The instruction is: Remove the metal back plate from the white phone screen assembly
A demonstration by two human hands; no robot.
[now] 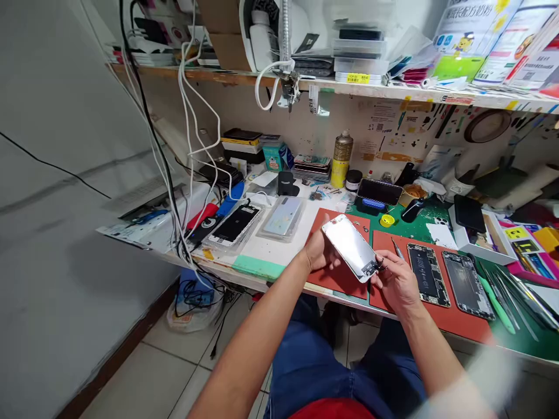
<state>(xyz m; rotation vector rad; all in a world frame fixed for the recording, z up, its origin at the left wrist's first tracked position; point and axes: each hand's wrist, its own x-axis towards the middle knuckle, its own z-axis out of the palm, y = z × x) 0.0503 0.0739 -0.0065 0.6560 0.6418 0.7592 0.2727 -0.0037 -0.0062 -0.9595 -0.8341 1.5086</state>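
The right hand (395, 279) pinches the lower end of a phone screen (347, 244) between thumb and fingers, by the small dark ribbon parts. The left hand (321, 247) holds the opposite end, its fingers partly curled beside the long edge. The screen is tilted, its bright silvery side up, over the left red mat (336, 285). It looks thin, light and stiff, probably slippery on the flat side and easy to crack if bent; the long edges seem the best hold, clear of the ribbons, which would likely tear. To the right, on the other red mat (465, 325), lie a screwdriver (397, 249), an opened phone (428, 274) and, just beside it, an empty phone shell (468, 285). Tweezers (519, 299) lie farther right on the bench (257, 247).
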